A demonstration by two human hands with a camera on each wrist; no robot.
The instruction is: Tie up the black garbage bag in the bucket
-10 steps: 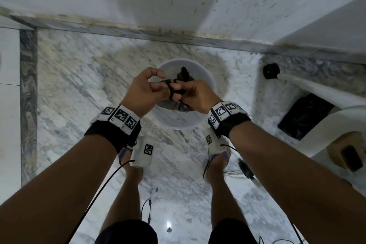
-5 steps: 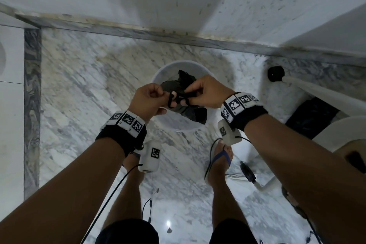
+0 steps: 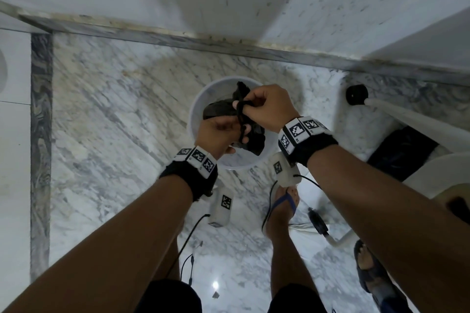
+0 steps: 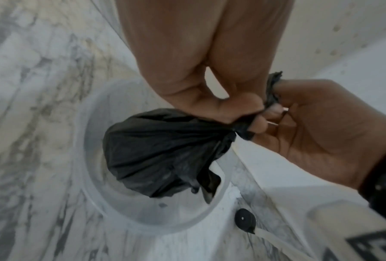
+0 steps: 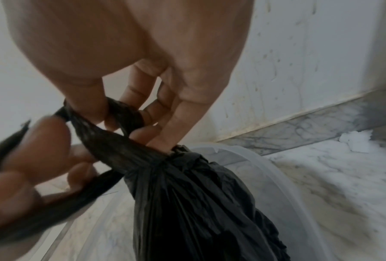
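Observation:
A black garbage bag (image 3: 250, 143) hangs gathered in the mouth of a white translucent bucket (image 3: 194, 114) on the marble floor. Its neck is twisted into a thin strand (image 3: 240, 119) stretched between my hands. My right hand (image 3: 254, 107) is at the far side, with the strand looped round its fingers (image 5: 125, 113). My left hand (image 3: 229, 131) is closer to me and pinches the strand's other end. In the left wrist view the bag (image 4: 165, 150) bulges below both hands over the bucket (image 4: 93, 176). The right wrist view shows the bag (image 5: 198, 203) cinched just under my fingers.
A wall with a grey skirting (image 3: 229, 43) runs right behind the bucket. A white chair leg with a black cap (image 3: 356, 94) and a black object (image 3: 401, 157) lie to the right. My sandalled foot (image 3: 282, 208) and cables (image 3: 188, 239) are close below.
The strand ran left to right between my hands; now it runs far to near. My right hand has moved up and away, my left hand down toward me.

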